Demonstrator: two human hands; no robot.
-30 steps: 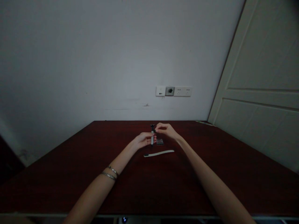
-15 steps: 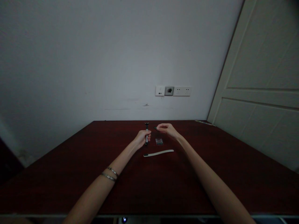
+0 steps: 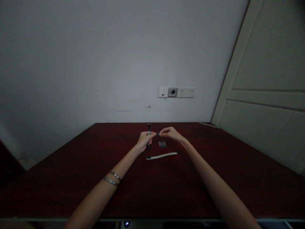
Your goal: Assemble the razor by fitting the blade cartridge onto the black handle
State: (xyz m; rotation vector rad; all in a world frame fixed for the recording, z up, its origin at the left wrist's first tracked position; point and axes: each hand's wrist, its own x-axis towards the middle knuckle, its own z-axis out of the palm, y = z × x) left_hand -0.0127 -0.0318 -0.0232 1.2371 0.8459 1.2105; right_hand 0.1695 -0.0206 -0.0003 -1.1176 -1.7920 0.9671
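Observation:
My left hand [image 3: 145, 140] is closed round the handle of a razor [image 3: 149, 131], held upright with its dark head on top. My right hand [image 3: 169, 133] pinches a small thin dark piece [image 3: 159, 135], its tip close to my left hand's fingers. Just below my right hand a small clear case [image 3: 162, 144] with dark contents lies on the dark red table [image 3: 71, 171]. Nearer to me lies a long white toothbrush-like tool [image 3: 162, 156], flat, with its dark end to the left.
The table runs to a white wall with a row of sockets [image 3: 176, 92]. A pale door [image 3: 267, 95] stands at the right, next to the table's far right corner. Two bracelets circle my left wrist [image 3: 111, 177].
My right hand drew away from the razor's head with a small dark piece, then came back towards my left hand. My left hand shifted the razor slightly left.

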